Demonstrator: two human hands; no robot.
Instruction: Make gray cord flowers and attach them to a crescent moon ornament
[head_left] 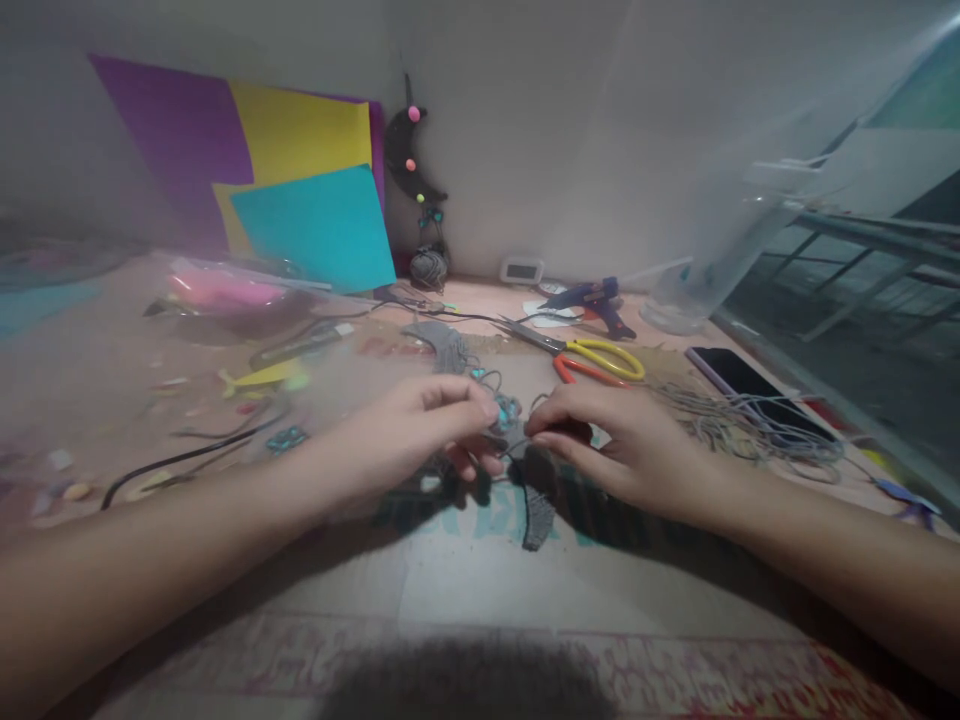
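Observation:
A crescent moon wrapped in grey yarn (pixel 538 512) lies on the table between my hands; its other end (pixel 448 347) shows beyond my left hand, and the middle is partly hidden. Teal beads (pixel 508 411) on thin strands rest against it, close to my left fingertips. My left hand (pixel 431 420) is closed, thumb and index finger pinched on a thin strand of grey yarn (pixel 511 451) that runs across the crescent. On the other side my right hand (pixel 619 440) pinches the yarn between thumb and fingers. The exact grip of both hands is partly hidden.
Scissors (pixel 600 355) with yellow and red handles and a blue glue gun (pixel 592 298) lie behind. Tangled grey yarn (pixel 720 425) touches a phone (pixel 750 385) at right. A clear container (pixel 686 285) stands behind. Coloured sheets (pixel 315 230) and a dark crescent (pixel 405 150) are at the wall.

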